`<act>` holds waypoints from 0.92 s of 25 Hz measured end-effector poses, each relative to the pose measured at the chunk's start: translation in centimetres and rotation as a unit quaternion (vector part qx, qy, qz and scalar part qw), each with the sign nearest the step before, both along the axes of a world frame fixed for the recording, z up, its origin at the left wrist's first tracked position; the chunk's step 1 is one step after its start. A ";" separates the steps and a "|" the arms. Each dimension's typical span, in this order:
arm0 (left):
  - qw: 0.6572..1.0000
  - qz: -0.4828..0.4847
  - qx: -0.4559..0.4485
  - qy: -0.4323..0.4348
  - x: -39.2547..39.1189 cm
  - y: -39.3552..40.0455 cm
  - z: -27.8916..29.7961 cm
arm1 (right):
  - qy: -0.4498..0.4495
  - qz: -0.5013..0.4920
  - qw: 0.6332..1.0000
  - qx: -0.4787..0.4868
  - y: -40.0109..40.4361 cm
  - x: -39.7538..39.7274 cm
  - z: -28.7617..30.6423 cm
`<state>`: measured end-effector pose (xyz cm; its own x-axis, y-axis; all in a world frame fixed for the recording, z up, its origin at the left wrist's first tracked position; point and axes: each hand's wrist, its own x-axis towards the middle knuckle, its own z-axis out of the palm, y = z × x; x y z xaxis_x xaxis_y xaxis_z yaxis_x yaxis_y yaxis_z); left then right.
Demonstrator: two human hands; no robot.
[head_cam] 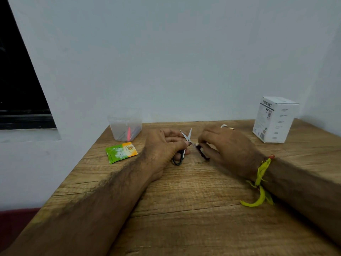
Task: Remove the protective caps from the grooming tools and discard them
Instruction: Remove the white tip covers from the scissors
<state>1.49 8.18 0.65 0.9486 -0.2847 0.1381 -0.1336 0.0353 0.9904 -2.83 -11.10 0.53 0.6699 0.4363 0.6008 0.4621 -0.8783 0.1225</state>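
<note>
The small steel scissors with black loop handles (185,145) lie near the middle of the wooden desk (184,209), blades spread and bare, so their cap seems already off; whether it is discarded I cannot tell, and the tools in the clear plastic tub (125,124) at the desk's back left corner may remain. The left hand (166,146) pinches one handle with curled fingers. The right hand (223,145) curls round the other handle.
</note>
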 end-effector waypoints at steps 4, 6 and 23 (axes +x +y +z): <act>1.000 -0.001 -0.006 -0.002 0.0 0.0 0.0 | 0.030 -0.001 0.999 0.024 0.1 -0.7 -0.2; 1.000 0.000 -0.003 -0.005 0.1 0.1 -0.1 | 0.031 -0.004 0.999 0.029 0.7 -0.9 -0.6; 1.000 -0.002 0.019 -0.008 0.1 -0.2 -0.1 | 0.295 0.055 0.684 0.665 -0.4 -2.0 0.6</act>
